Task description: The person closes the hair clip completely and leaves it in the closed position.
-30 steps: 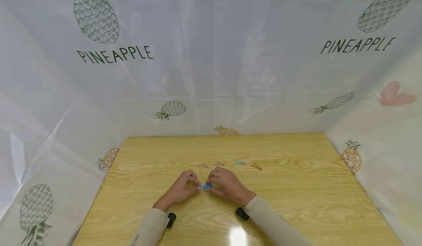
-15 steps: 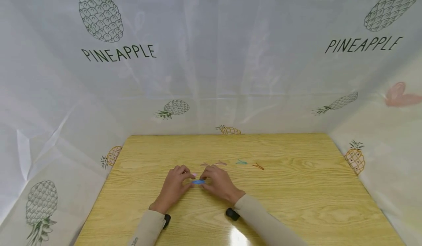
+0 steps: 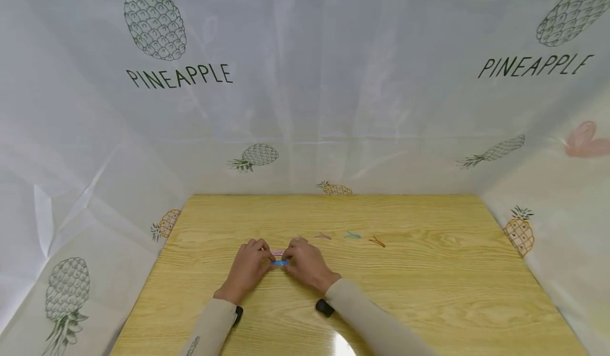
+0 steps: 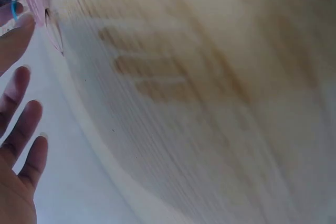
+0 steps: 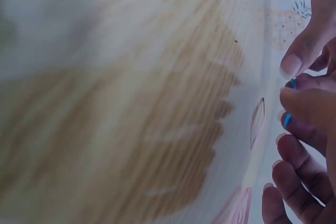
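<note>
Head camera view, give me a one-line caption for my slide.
Two hands, left hand and right hand, pinch a small blue clip over a light wooden table, pineapple-print sheeting behind.

Wooden tabletop (image 3: 429,292) with pineapple-print sheeting (image 3: 305,80) hung around it. Further back lie a pinkish clip (image 3: 322,236), a teal clip (image 3: 352,235) and an orange clip (image 3: 377,242).

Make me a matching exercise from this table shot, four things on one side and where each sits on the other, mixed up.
Things:
1. blue clip
2. teal clip
3. orange-brown clip
4. left hand

Places:
A. far right end of the row of clips on the table
B. pinched between the fingertips of both hands
C. left of the right hand, gripping the blue clip's end
D. lying between the pinkish clip and the orange-brown one

Pairs: 1-B, 2-D, 3-A, 4-C
</note>
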The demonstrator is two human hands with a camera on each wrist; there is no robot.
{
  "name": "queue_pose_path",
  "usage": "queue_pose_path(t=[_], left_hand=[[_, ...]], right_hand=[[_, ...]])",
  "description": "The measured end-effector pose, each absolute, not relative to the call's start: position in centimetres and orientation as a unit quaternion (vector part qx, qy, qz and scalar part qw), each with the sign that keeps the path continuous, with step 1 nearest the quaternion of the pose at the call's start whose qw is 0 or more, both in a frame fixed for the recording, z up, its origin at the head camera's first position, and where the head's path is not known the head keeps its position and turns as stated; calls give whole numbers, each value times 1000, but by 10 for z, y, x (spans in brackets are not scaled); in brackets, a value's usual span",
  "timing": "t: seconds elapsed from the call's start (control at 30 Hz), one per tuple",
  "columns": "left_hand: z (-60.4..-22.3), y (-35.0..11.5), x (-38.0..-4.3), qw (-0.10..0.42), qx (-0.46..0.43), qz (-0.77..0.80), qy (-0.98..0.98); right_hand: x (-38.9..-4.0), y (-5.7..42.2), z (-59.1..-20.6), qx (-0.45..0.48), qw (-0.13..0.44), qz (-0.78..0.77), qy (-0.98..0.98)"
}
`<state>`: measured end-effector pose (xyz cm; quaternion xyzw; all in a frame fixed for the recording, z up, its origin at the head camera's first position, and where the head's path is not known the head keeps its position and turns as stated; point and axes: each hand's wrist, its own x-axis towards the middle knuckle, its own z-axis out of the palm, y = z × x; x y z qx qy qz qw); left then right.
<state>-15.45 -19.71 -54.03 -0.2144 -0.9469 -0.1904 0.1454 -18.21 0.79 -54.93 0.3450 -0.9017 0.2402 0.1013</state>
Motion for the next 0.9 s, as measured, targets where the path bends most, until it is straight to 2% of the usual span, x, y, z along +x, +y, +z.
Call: queue_pose_path(t=[0.4,0.57,0.9], left_hand=[[-540,-194,-157,102,-203,-169,-959],[-538,-193,-157,101,-202,-174,-958],[-535,-191,-157,105,-204,-180,-957]], right_hand=[[-183,1,-552,337,82,202,-916],[-183,-1,-550,328,62,199,-922],[-182,-3,-548,323,61,183,-927]])
